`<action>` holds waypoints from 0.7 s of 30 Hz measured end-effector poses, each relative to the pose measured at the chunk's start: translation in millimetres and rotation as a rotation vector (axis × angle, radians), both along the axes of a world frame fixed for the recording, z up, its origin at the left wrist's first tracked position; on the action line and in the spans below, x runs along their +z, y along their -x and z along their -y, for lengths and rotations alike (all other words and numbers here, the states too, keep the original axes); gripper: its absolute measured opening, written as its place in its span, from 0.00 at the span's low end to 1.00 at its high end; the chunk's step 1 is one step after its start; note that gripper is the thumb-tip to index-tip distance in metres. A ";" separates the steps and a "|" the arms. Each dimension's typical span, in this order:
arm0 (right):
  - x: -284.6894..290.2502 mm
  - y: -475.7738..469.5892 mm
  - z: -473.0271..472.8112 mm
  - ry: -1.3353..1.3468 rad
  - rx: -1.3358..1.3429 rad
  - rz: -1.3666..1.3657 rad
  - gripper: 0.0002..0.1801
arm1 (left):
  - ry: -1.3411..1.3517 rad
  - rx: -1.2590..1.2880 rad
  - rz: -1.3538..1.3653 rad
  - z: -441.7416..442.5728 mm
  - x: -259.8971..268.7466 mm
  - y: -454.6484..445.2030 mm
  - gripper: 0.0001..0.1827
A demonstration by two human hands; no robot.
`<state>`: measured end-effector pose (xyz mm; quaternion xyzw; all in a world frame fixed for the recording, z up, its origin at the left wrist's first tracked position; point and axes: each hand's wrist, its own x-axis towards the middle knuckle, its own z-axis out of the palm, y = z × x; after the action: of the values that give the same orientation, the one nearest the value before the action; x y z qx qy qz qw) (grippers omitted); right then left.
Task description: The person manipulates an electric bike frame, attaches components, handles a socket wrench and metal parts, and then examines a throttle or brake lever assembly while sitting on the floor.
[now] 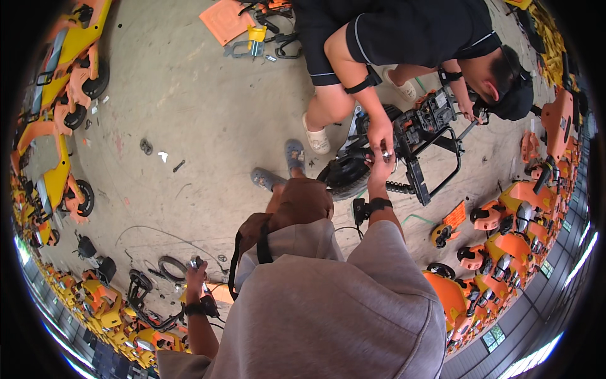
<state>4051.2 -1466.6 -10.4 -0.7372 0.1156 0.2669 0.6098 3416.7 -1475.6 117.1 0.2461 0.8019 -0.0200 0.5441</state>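
My right hand is at the rear of a stripped scooter frame, just above its black wheel. Its fingers are closed around a small shiny metal part, partly hidden. A co-worker's hand reaches down to the same spot and appears to touch my fingers. Away to the left, my left hand grips a metal hand tool; its round head shows above the fingers, and its exact kind is unclear.
A co-worker bends over the frame, other hand on a bar. Loose parts, a tire and an orange panel lie on the concrete floor. Yellow and orange scooters stand on both sides.
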 end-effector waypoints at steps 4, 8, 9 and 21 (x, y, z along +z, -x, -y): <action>11.3 -15.6 13.3 -0.010 0.089 0.067 0.14 | 0.060 0.104 0.050 23.0 2.4 -13.5 0.13; 36.0 -10.0 36.2 0.022 0.297 0.139 0.15 | 0.010 0.197 0.120 47.7 -0.1 -24.7 0.12; 52.9 0.6 35.5 0.019 0.329 0.178 0.16 | -0.011 0.231 0.129 56.9 0.1 -27.6 0.12; 213.3 182.2 -57.5 -0.495 1.183 0.780 0.15 | -0.076 0.730 0.247 213.8 -36.5 27.5 0.13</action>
<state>3869.0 -1409.1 202.9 -0.5588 -0.5880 0.2877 0.5091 3389.3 -1689.4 80.6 -0.0348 0.7654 0.2344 0.5983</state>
